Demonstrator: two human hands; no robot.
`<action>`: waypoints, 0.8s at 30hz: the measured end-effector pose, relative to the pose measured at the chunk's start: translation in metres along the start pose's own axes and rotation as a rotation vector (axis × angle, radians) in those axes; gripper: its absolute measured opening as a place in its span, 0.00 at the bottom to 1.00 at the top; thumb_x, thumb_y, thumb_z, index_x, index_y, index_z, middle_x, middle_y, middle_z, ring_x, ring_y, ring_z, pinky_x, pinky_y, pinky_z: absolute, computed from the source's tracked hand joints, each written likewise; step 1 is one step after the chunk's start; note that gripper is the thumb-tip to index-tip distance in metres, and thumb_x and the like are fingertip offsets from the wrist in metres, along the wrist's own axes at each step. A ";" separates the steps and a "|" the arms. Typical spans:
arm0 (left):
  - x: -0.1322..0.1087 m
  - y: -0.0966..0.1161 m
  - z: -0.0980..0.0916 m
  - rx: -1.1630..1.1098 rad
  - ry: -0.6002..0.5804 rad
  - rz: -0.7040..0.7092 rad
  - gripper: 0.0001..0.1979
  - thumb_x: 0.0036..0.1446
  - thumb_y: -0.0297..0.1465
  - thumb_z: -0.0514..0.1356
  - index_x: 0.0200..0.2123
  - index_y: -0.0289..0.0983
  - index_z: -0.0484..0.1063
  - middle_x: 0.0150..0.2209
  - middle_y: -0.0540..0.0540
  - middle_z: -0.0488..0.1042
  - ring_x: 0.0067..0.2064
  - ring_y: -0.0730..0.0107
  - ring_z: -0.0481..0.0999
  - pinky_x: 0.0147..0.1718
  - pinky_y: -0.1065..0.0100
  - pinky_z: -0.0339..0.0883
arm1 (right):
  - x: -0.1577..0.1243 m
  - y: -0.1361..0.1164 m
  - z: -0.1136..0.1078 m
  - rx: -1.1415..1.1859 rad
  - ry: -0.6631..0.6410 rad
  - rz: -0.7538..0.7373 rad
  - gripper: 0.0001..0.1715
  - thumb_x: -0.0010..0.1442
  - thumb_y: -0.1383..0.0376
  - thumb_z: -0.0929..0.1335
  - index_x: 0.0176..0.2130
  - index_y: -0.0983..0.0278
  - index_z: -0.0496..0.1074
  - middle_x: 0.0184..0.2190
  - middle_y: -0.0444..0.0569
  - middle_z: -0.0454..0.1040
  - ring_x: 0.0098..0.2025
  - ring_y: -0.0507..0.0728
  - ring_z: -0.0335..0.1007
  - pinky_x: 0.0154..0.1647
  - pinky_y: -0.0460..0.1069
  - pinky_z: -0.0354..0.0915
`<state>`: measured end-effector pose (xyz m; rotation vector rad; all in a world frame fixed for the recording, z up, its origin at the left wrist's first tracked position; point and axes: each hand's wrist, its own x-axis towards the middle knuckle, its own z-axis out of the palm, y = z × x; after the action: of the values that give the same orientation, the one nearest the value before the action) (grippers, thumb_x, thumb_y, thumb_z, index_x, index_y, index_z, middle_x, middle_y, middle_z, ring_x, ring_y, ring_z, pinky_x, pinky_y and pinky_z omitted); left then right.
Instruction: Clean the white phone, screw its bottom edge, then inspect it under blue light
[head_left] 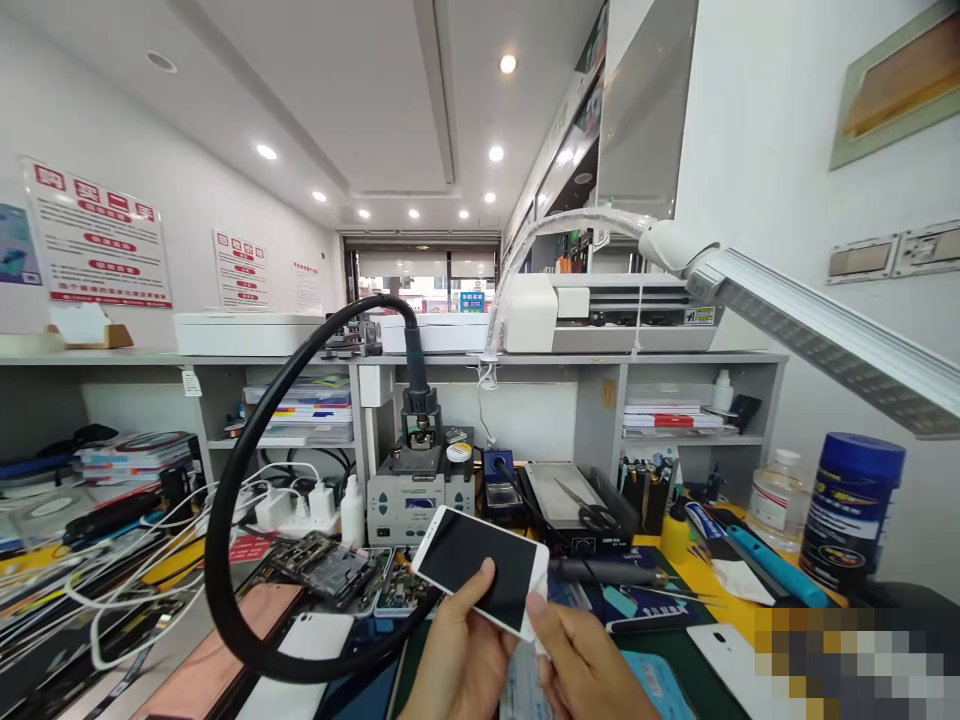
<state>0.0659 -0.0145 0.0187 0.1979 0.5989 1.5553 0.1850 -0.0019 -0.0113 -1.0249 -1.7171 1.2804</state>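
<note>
The long lamp head (pixel 817 335) reaches out above and to the right of both hands. The thick black hose (pixel 214 540) loops round on the far left side of the left hand. Straight beyond the hands stands the grey rework station (pixel 420 490), and well off to the right of the right hand stands a blue canister (pixel 851 510). Bare circuit boards (pixel 334 570) lie just left of the left hand.

The phone (pixel 480 570) is held up off the bench between the two hands, tilted, with its screen facing the camera. It is probably light and rigid, though the glass front is likely slick and easy to crack. The safest hold would be along the long edges, with no pressure on the middle of the glass. It is a slim slab with rounded corners, a white frame and a dark, unlit screen.

The left hand (pixel 461 655) is closed round the phone from below, with the thumb lying on the lower part of the screen and the fingers hidden behind it. The right hand (pixel 581 665) is pinched narrow on a small white scrap (pixel 537 612) at the phone's near right corner. I cannot tell whether the scrap is cloth or tissue.
</note>
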 end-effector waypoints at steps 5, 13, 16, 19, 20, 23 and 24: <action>0.002 0.001 -0.006 -0.006 -0.010 -0.066 0.14 0.60 0.25 0.63 0.49 0.30 0.71 0.39 0.37 0.83 0.40 0.55 0.84 0.43 0.58 0.77 | 0.003 -0.004 -0.011 -0.103 0.010 -0.034 0.40 0.61 0.32 0.56 0.16 0.59 0.57 0.10 0.40 0.56 0.14 0.51 0.55 0.19 0.48 0.52; -0.003 0.005 -0.007 0.103 -0.023 0.015 0.20 0.57 0.23 0.64 0.53 0.30 0.70 0.41 0.37 0.83 0.45 0.55 0.83 0.45 0.59 0.76 | -0.001 -0.016 -0.014 -0.117 0.085 0.006 0.40 0.63 0.34 0.53 0.16 0.58 0.57 0.11 0.41 0.57 0.17 0.54 0.59 0.24 0.49 0.57; -0.001 0.008 -0.009 0.090 -0.066 0.041 0.18 0.58 0.24 0.65 0.52 0.30 0.71 0.41 0.37 0.83 0.46 0.53 0.82 0.46 0.58 0.75 | -0.008 -0.018 -0.004 -0.157 0.087 -0.007 0.38 0.61 0.34 0.60 0.17 0.58 0.61 0.16 0.42 0.63 0.23 0.56 0.64 0.31 0.50 0.60; -0.002 0.007 -0.012 0.125 -0.148 0.045 0.19 0.57 0.25 0.66 0.51 0.32 0.73 0.43 0.38 0.82 0.47 0.54 0.81 0.49 0.58 0.73 | -0.006 -0.016 -0.009 -0.180 0.125 0.028 0.37 0.63 0.35 0.57 0.19 0.58 0.60 0.16 0.41 0.61 0.22 0.56 0.63 0.30 0.50 0.59; -0.003 0.007 -0.013 0.145 -0.169 0.044 0.19 0.56 0.26 0.67 0.51 0.32 0.73 0.43 0.38 0.82 0.48 0.54 0.81 0.49 0.58 0.73 | -0.004 -0.015 -0.014 -0.179 0.128 0.044 0.37 0.64 0.36 0.55 0.19 0.58 0.59 0.15 0.40 0.59 0.21 0.55 0.61 0.28 0.50 0.59; -0.005 0.008 -0.015 0.209 -0.202 0.029 0.18 0.56 0.28 0.67 0.49 0.32 0.75 0.44 0.38 0.82 0.47 0.54 0.81 0.50 0.57 0.72 | 0.002 -0.013 -0.029 -0.189 0.113 0.060 0.36 0.65 0.36 0.53 0.20 0.58 0.57 0.14 0.40 0.58 0.20 0.55 0.59 0.25 0.50 0.57; -0.005 0.008 -0.015 0.221 -0.207 0.016 0.17 0.55 0.29 0.67 0.48 0.32 0.76 0.43 0.37 0.82 0.47 0.53 0.81 0.50 0.57 0.72 | 0.004 -0.013 -0.032 -0.206 0.116 0.056 0.36 0.66 0.36 0.53 0.21 0.58 0.56 0.14 0.40 0.58 0.20 0.55 0.60 0.26 0.50 0.56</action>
<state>0.0518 -0.0227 0.0109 0.5259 0.6056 1.4605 0.2107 0.0110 0.0086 -1.2488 -1.7678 1.0723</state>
